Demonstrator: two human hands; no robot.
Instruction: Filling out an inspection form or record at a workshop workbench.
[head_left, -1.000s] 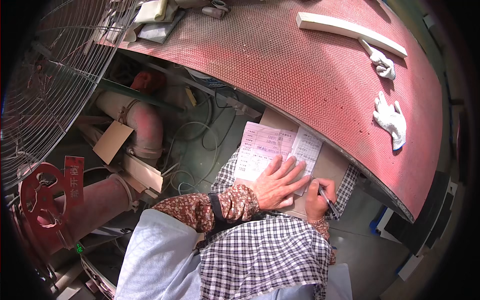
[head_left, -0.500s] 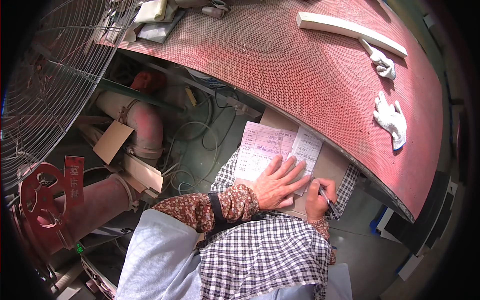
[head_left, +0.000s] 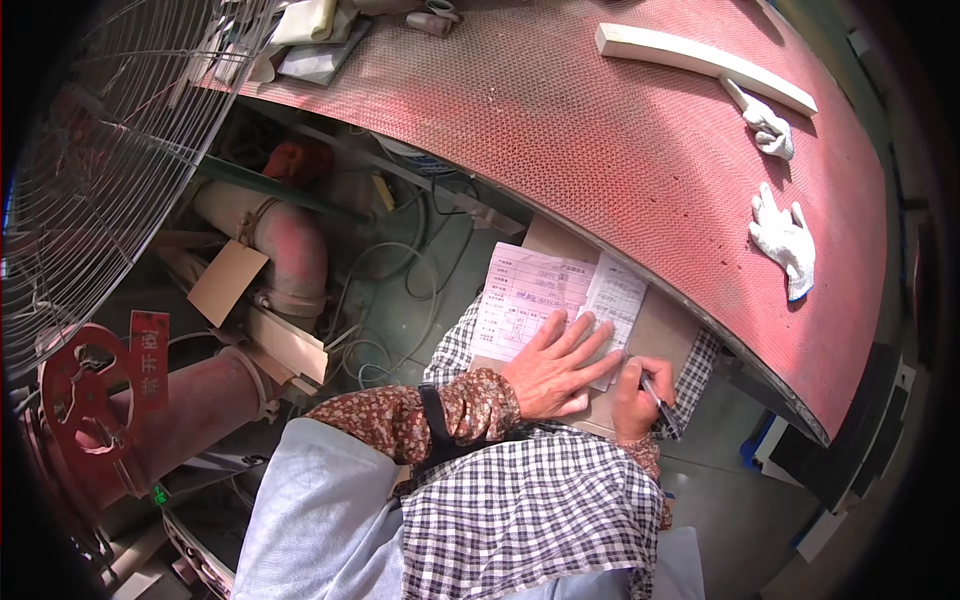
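Note:
On my lap lies a piece of brown cardboard (head_left: 676, 330) with a pink printed form (head_left: 520, 285) and a narrower white slip (head_left: 617, 292) on top, both bearing handwriting. My left hand (head_left: 553, 373) rests flat over the lower part of the papers, its fingers spread. To its right, my right hand (head_left: 637, 398) grips a dark pen (head_left: 662, 405), whose tip is down by the slip's lower edge. The pen's tip is partly hidden by the fingers.
A red mesh-topped table (head_left: 500, 120) curves ahead, holding a pale curved bar (head_left: 700, 60) and two white gloves (head_left: 783, 240) (head_left: 768, 132). At left stand a wire fan guard (head_left: 120, 150), red pipe (head_left: 190, 405) and valve wheel (head_left: 90, 390). Hoses (head_left: 385, 255) lie on the floor.
Both hands stay almost in place, the pen still at the slip. The whole view has shifted very slightly.

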